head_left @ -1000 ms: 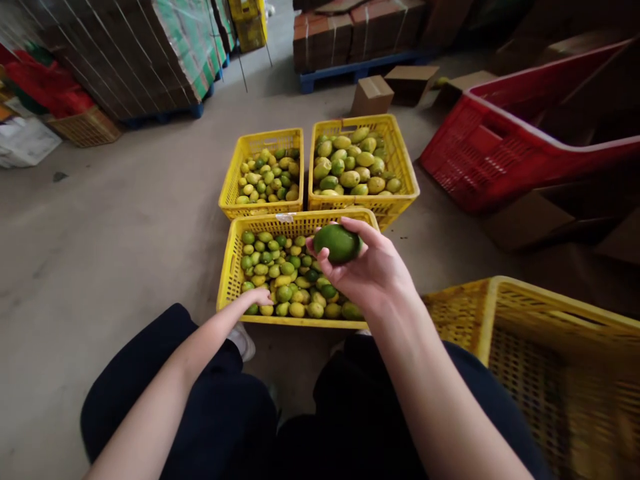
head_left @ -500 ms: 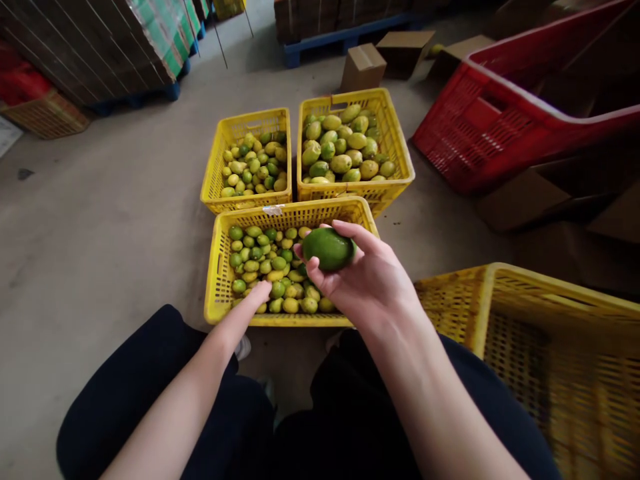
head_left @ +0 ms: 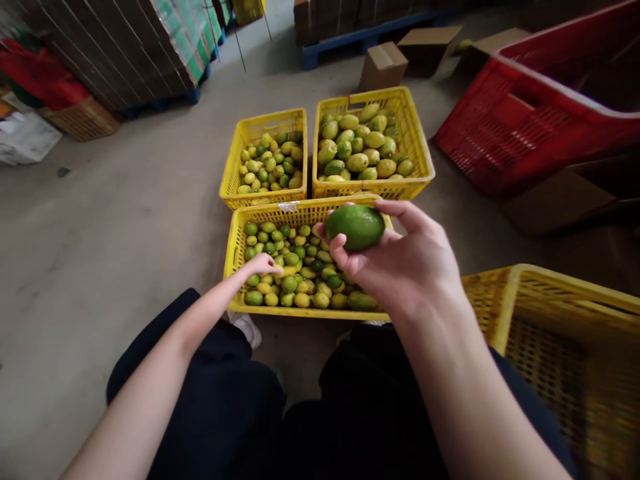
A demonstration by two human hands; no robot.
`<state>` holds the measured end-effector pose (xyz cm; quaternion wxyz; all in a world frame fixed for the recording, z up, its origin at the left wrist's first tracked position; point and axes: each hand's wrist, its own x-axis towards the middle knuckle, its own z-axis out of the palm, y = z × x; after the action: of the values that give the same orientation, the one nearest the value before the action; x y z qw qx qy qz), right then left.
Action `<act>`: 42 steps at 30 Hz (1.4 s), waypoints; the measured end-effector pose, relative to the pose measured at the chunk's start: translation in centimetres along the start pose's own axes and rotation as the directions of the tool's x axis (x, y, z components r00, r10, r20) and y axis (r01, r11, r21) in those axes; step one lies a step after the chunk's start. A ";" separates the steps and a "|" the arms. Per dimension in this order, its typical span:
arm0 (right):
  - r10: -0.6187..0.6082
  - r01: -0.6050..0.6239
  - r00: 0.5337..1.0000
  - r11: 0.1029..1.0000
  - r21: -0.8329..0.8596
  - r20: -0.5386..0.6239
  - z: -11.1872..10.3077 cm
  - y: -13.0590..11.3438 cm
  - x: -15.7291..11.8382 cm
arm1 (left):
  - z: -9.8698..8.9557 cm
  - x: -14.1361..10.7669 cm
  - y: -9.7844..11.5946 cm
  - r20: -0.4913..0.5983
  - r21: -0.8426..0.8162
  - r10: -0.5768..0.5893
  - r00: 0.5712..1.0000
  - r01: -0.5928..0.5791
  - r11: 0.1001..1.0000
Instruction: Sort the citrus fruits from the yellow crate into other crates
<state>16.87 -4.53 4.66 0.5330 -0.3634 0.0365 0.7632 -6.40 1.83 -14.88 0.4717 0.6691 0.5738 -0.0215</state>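
Observation:
My right hand (head_left: 415, 257) is raised over the right part of the front yellow crate (head_left: 233, 267), palm turned up. Its fingers curl around a large, smooth green lemon (head_left: 357, 227). Lower down, inside that crate, my left hand (head_left: 262, 264) has its fingers curled together at the left end of a yellow lemon (head_left: 291, 270). How firmly they hold it is hard to see. Around it lie many small green and yellow lemons (head_left: 289, 284), and a larger green one (head_left: 361, 301) is at the front right.
Behind stand two more yellow crates, the left (head_left: 230, 177) with small lemons and the right (head_left: 425, 150) with larger ones. At right are a yellow crate (head_left: 520, 280) and a big red crate (head_left: 500, 127). Cardboard boxes (head_left: 383, 67) and loaded pallets (head_left: 310, 57) are farther back.
The view has swung, shifting the crates rightward. My left hand has moved left and farther into the crate, to the yellow lemon. My right hand still holds the green lemon.

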 end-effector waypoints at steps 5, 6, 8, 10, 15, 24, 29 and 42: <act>-0.131 0.131 0.989 0.991 0.004 0.072 0.6 -0.4 -0.9 | -5.9 -2.7 4.9 -0.118 -0.354 0.051 0.992 -0.090 0.931; -0.135 0.136 0.986 0.991 -0.008 0.096 0.7 -0.3 -1.1 | -6.8 -3.9 6.4 -0.131 -0.473 0.085 0.988 -0.137 0.870; -0.103 0.109 0.984 0.993 -0.036 0.143 0.7 0.1 -1.5 | -7.6 -6.7 9.3 -0.159 -0.633 0.179 0.971 -0.240 0.736; -0.046 0.059 0.982 0.996 -0.067 0.183 0.7 0.7 -1.8 | -7.3 -9.2 11.4 -0.223 -0.700 0.270 0.937 -0.346 0.625; 0.020 0.014 0.967 0.991 -0.132 0.254 0.1 1.8 -1.6 | -3.6 -11.7 13.5 -0.455 -0.760 0.272 0.848 -0.529 0.378; -0.146 0.148 0.957 0.989 0.011 0.249 -0.5 1.1 -2.0 | -1.1 -12.4 15.0 -0.552 -0.770 0.271 0.788 -0.607 0.195; -0.232 0.232 0.928 0.972 0.035 0.292 0.1 0.8 -1.8 | -2.3 -13.0 15.1 -0.592 -0.746 0.258 0.764 -0.640 0.184; -0.268 0.310 0.932 0.939 -0.149 0.244 2.2 2.5 -0.3 | -2.1 -11.7 16.4 -0.683 -0.637 0.272 0.677 -0.735 0.230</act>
<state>13.68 -4.93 5.59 0.6044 -0.3262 -0.1479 0.7116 1.52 -3.86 2.89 0.5843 0.4538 0.3234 0.5900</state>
